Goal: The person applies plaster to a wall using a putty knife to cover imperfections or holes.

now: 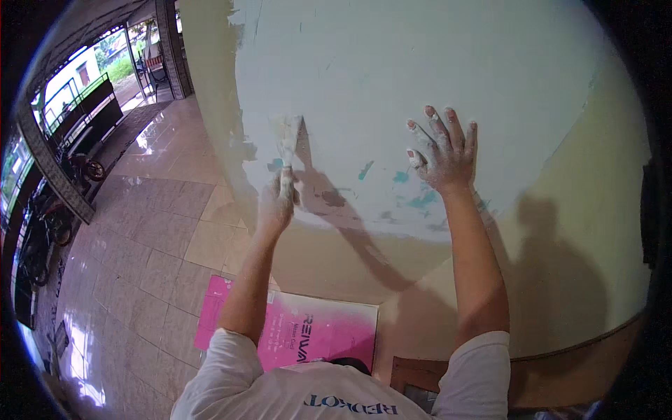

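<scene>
A wall (392, 63) carries a broad pale coat with rough edges and small teal patches, set in cream paint. My left hand (278, 199) is closed round the handle of a putty knife (288, 136), whose blade is at the coated surface and casts a shadow. My right hand (444, 150), fingers spread and smeared with white, rests on or just over the wall to the right of the knife; contact is hard to confirm.
A pink cardboard sheet (234, 301) lies below me on the tiled floor (140, 245). Motorbikes (42, 238) stand at the far left by a pillar (56, 161) and an open gateway. A wooden board (560, 360) runs along the bottom right.
</scene>
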